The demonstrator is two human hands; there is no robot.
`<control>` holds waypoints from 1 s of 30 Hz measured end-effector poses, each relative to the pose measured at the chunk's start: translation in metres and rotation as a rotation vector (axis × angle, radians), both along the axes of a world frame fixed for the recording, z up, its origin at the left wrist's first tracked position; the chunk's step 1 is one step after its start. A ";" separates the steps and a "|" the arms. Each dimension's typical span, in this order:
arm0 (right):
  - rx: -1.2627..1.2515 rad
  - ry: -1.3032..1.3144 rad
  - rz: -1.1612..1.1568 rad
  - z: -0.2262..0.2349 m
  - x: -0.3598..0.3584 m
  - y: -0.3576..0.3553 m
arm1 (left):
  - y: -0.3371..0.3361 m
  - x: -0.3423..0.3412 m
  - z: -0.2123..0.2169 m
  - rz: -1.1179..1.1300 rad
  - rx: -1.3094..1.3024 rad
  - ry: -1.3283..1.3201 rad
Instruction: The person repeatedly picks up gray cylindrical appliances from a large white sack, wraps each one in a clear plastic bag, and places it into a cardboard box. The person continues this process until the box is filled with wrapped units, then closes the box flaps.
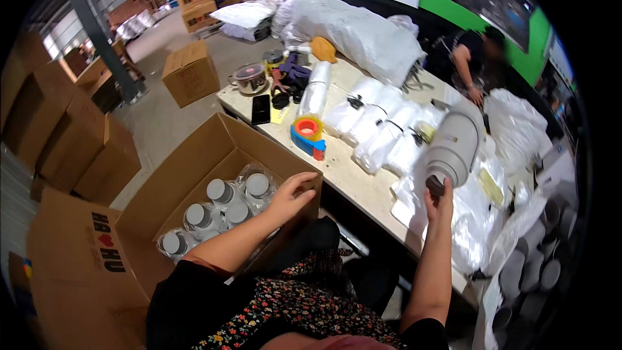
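My right hand (440,199) grips a large light grey insulated bottle (455,142) at its lower end, by a dark brown part. The bottle is tilted over the table, its wide end up and away from me. My left hand (295,196) lies at the near right corner of an open cardboard box (188,185), fingers stretched out and holding nothing. Inside the box stand several bottles (220,191) with grey lids, wrapped in clear plastic. My left forearm passes over the box and hides part of them.
On the table (350,185) lie a tape dispenser (308,135), a phone (260,109), a lidded cup (250,79) and bundles of clear plastic bags (382,123). More grey bottles (532,262) sit at the lower right. A co-worker (468,58) is across the table.
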State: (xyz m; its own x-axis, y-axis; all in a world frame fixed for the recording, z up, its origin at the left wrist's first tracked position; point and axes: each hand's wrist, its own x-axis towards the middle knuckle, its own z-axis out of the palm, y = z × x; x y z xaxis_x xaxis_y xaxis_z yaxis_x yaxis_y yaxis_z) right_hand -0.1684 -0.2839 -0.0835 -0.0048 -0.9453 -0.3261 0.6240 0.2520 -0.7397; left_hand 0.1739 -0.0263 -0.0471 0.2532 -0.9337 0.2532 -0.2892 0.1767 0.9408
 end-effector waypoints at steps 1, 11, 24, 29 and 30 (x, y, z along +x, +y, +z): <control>0.074 -0.155 0.118 0.000 -0.010 0.026 | -0.012 -0.019 0.003 -0.084 0.051 0.141; 0.265 -0.506 0.522 0.028 -0.072 0.314 | -0.043 -0.113 -0.038 -0.354 0.581 0.913; -0.327 1.319 0.538 0.112 -0.145 0.190 | -0.038 -0.092 -0.057 -0.349 0.443 1.281; -0.353 2.336 -0.167 0.066 -0.382 0.026 | -0.014 -0.060 -0.062 -0.488 0.392 1.180; -0.216 2.384 -0.005 0.063 -0.373 0.027 | -0.007 -0.068 -0.057 -0.280 0.550 1.057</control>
State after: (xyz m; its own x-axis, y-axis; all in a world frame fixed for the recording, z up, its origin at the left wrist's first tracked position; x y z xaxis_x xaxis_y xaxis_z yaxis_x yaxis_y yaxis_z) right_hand -0.5410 -0.2570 -0.0202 -0.0715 -0.9501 0.3038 -0.9888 0.1076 0.1037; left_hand 0.1061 -0.0332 -0.1045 -0.1321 -0.9066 -0.4008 0.6467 -0.3853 0.6583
